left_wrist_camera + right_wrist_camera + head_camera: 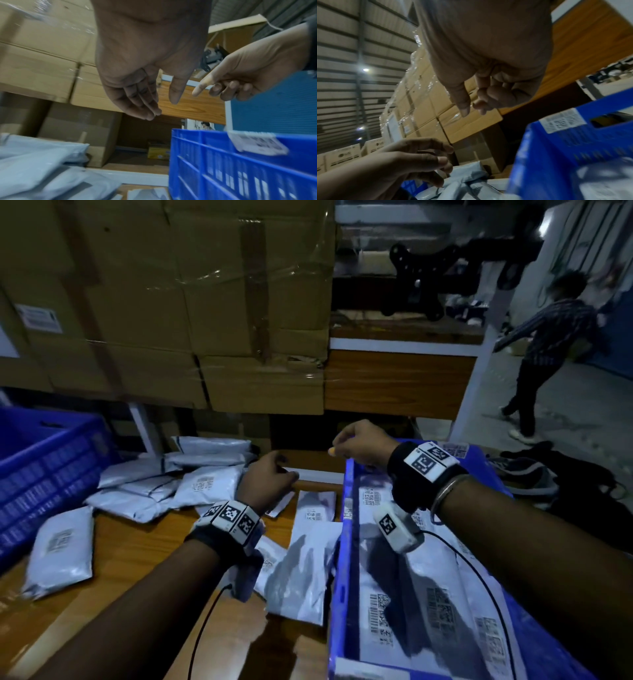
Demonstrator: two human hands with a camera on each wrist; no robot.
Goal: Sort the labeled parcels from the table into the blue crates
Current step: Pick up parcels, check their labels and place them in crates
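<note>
Grey labeled parcels (154, 484) lie heaped on the wooden table (137, 559), with single ones at the left (61, 549) and beside the crate (301, 570). A blue crate (346, 508) at the right holds several parcels (428, 577); its wall shows in the wrist views (223, 169) (556, 148). Another blue crate (44, 467) stands at the left. My left hand (287, 472) (163, 108) hovers over the parcels with relaxed fingers and holds nothing. My right hand (337, 445) (473, 109) hangs above the right crate's far corner, fingers curled into the palm, thumb out, nothing in it.
Wrapped cardboard boxes (171, 302) are stacked right behind the table. A wooden shelf unit (394, 378) stands beyond the right crate. A person (548, 354) walks at the far right, and dark items (548, 474) lie on the floor. A white label (257, 143) sits on the crate rim.
</note>
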